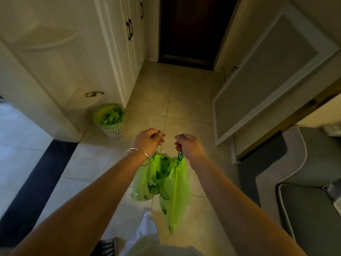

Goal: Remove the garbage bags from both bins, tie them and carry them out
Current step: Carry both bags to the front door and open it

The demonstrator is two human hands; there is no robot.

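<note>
Nearest the viewer, a white trouser leg (147, 235) shows at the bottom edge, and both bare forearms reach forward over the beige tiled floor (186, 100). The left hand (148, 141), with a silver bangle (138, 156) on its wrist, has its fingers curled round a teal drawstring (154, 155); the right hand (186, 145) is likewise clenched on the other drawstring loop (180, 156). From these strings hangs the green garbage bag (160, 182), clear of the floor and midway between the two hands; its mouth is gathered but not knotted, and dark green contents show through the plastic.

To the right, near the bag, stand a grey upholstered seat (310, 209) and a grey mat (267, 154), narrowing the passage on that side. To the left, a dark threshold strip (36, 182) borders a paler floor.

Farther on, against the white cabinet (55, 58), stands a small white slatted bin (110, 119), its green liner still in place and holding leafy scraps. A white-framed panel door (267, 80) leans open at the right. At the far end of the corridor is a dark door (191, 28), closed.
</note>
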